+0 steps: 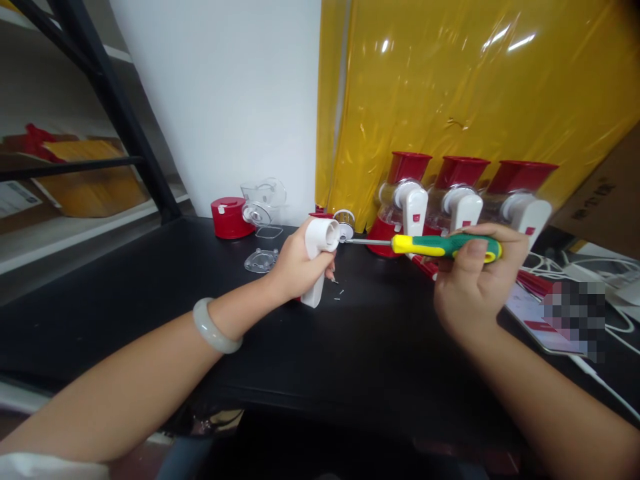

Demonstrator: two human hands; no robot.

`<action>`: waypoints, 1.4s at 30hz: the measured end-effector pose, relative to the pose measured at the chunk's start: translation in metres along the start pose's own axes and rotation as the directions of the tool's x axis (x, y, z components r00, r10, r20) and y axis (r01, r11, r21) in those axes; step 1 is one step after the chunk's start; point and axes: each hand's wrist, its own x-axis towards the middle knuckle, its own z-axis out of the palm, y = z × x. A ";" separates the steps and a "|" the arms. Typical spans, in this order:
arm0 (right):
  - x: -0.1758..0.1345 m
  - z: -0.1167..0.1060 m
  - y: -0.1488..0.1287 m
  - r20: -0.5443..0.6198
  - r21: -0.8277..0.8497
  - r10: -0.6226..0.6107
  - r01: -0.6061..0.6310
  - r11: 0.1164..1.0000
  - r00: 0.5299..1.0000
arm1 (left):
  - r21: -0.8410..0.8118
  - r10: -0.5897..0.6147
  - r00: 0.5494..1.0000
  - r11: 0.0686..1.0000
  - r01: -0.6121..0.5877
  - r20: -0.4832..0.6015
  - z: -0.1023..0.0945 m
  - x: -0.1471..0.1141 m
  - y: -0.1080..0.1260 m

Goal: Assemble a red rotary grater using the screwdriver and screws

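My left hand (pixel 294 265) is closed around a white plastic crank handle (pixel 314 293), its round hollow end facing right. In my right hand (pixel 475 280) is a screwdriver (pixel 425 245) with a green and yellow grip, held level and pointing left. Its metal tip reaches the rim of the handle's round end; whether it sits on a screw is too small to tell. A metal grater drum (pixel 345 223) stands just behind the tip. Below, a few tiny screws or pins (pixel 340 293) lie on the black table.
Three red and white rotary graters (pixel 409 193) stand at the back right. A red base (pixel 233 218), a clear plastic housing (pixel 265 200) and a clear plate (pixel 261 261) lie at the back left. A tablet or phone (pixel 543 323) and white cables (pixel 575 267) occupy the right side.
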 end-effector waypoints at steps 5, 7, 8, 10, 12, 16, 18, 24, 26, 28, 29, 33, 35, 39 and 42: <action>-0.001 0.002 0.000 -0.024 0.065 -0.048 0.049 0.997 0.999 | -0.003 -0.037 0.999 0.999 0.038 0.005 0.001 -0.001 0.003; -0.001 0.002 -0.001 -0.021 0.066 -0.052 0.053 0.996 0.998 | -0.012 -0.056 0.998 0.998 0.056 0.006 0.002 -0.001 0.004; -0.001 0.002 -0.002 -0.014 0.062 -0.058 0.059 0.996 0.998 | -0.022 -0.064 0.998 0.998 0.064 0.006 0.003 -0.001 0.004; -0.001 0.003 -0.004 -0.005 0.057 -0.072 0.073 0.996 0.997 | -0.047 -0.074 0.997 0.996 0.074 0.003 0.003 -0.001 0.005; -0.001 0.003 -0.004 -0.006 0.055 -0.075 0.075 0.996 0.997 | -0.072 -0.083 0.997 0.994 0.083 0.000 0.004 -0.001 0.006; -0.001 0.003 0.000 -0.017 0.087 -0.053 0.054 0.995 0.998 | -0.088 -0.092 0.996 0.992 0.092 0.009 0.005 -0.002 0.007; -0.001 0.003 0.001 -0.017 0.090 -0.071 0.072 0.993 0.997 | -0.077 -0.085 0.996 0.993 0.085 0.008 0.006 -0.002 0.008; 0.000 0.003 -0.006 0.010 0.061 -0.112 0.112 0.992 0.994 | -0.038 -0.069 0.997 0.997 0.070 0.014 0.005 -0.003 0.008; 0.000 0.004 -0.007 0.006 0.077 -0.108 0.107 0.991 0.994 | -0.038 -0.072 0.997 0.997 0.072 0.016 0.006 -0.003 0.008; 0.000 0.004 -0.006 0.008 0.109 -0.103 0.102 0.989 0.995 | -0.041 -0.077 0.997 0.996 0.077 0.014 0.006 -0.003 0.008; 0.000 0.004 -0.006 0.010 0.115 -0.106 0.104 0.988 0.994 | -0.041 -0.080 0.997 0.996 0.081 0.012 0.006 -0.003 0.008; 0.000 0.003 -0.007 0.023 0.080 -0.112 0.110 0.991 0.993 | -0.041 -0.089 0.996 0.995 0.089 0.007 0.007 -0.003 0.008; -0.001 0.003 -0.007 0.028 0.075 -0.089 0.086 0.993 0.996 | -0.045 -0.083 0.997 0.995 0.084 0.003 0.007 -0.003 0.009; -0.002 0.003 -0.006 0.031 0.114 -0.038 0.034 0.993 0.999 | -0.030 -0.078 0.997 0.997 0.077 -0.008 0.008 -0.004 0.009; -0.003 0.004 -0.005 0.078 0.192 0.046 -0.060 0.980 0.996 | -0.020 -0.087 0.996 0.996 0.087 -0.009 0.008 -0.003 0.009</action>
